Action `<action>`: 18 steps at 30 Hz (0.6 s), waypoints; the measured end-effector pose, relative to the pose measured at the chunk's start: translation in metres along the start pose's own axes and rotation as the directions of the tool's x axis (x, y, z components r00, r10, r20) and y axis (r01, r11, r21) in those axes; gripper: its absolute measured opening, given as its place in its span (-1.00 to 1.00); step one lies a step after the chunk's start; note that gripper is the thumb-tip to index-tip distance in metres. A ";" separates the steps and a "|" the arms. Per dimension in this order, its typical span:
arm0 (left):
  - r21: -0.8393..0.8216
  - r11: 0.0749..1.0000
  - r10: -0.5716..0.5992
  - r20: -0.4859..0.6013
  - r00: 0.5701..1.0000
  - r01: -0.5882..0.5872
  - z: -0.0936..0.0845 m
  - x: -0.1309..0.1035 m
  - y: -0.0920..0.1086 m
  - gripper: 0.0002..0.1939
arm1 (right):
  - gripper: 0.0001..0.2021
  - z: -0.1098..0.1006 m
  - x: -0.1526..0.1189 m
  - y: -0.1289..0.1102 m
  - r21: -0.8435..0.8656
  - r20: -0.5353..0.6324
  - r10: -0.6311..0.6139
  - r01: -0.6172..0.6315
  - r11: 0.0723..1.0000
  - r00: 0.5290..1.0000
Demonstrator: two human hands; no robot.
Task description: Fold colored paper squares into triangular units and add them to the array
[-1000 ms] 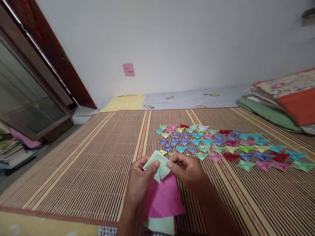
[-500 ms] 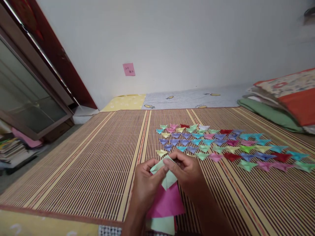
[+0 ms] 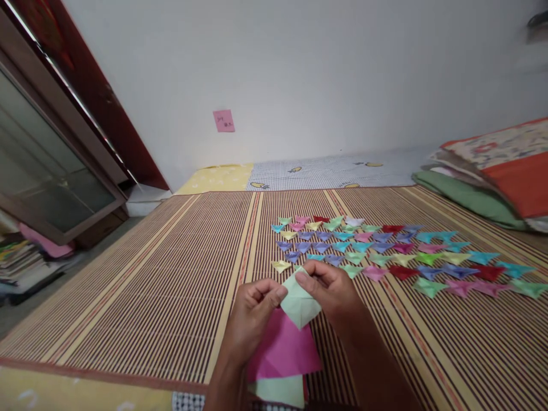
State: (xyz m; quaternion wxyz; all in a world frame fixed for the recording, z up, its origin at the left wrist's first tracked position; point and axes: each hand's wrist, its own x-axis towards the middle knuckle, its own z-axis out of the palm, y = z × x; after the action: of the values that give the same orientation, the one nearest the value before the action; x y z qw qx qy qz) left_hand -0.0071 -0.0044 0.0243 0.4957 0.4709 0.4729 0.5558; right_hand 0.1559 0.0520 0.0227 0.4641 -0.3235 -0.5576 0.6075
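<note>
A striped mat (image 3: 128, 297) is being used as the work surface. A green paper (image 3: 299, 301) is being pinched at its upper corners by the left hand (image 3: 252, 314) and right hand (image 3: 331, 294), above pink sheets (image 3: 285, 354). Folded pieces (image 3: 385, 254) are lying at two o'clock.

Folded paper (image 3: 299, 302) between both hands, above sheets (image 3: 282, 351), folded pieces (image 3: 385, 251) beyond, perhaps pillows (image 3: 492, 182) far right.

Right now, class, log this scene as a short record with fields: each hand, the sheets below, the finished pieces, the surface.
left hand: fingers pinch the left edge of the pale green folded paper
right hand: fingers grip the same paper at its top
sheets below: pink sheet over a pale green sheet
finished pieces: rows of coloured folded shapes, right of centre
surface: striped mat
</note>
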 end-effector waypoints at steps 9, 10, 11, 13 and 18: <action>-0.053 0.996 -0.072 -0.006 0.997 0.071 0.004 0.000 -0.002 -0.78 | -0.76 0.009 0.000 0.004 -0.044 0.038 -0.031 0.033 0.999 0.999; -0.070 0.996 -0.058 -0.032 0.998 0.056 0.004 0.000 -0.004 -0.80 | -0.77 0.009 0.000 0.006 -0.016 0.040 -0.018 0.018 1.000 0.999; -0.093 0.995 -0.044 -0.061 0.997 0.038 0.003 0.001 -0.006 -0.81 | -0.77 0.009 0.001 0.006 0.009 0.040 -0.009 0.009 1.000 0.999; -0.162 0.987 -0.022 -0.116 0.993 0.003 0.003 0.002 -0.010 -0.84 | -0.77 0.008 0.002 0.007 0.055 0.030 -0.008 0.006 0.998 1.000; -0.351 0.936 -0.049 -0.193 0.980 -0.022 0.012 0.004 -0.016 -0.78 | -0.79 0.011 0.001 0.002 0.147 -0.009 0.006 -0.004 0.989 1.000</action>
State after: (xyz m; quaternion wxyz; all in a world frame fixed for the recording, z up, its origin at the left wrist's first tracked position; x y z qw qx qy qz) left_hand 0.0062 0.0018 0.0100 0.5258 0.3136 0.4164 0.6721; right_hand 0.1449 0.0490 0.0228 0.4877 -0.2928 -0.5085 0.6464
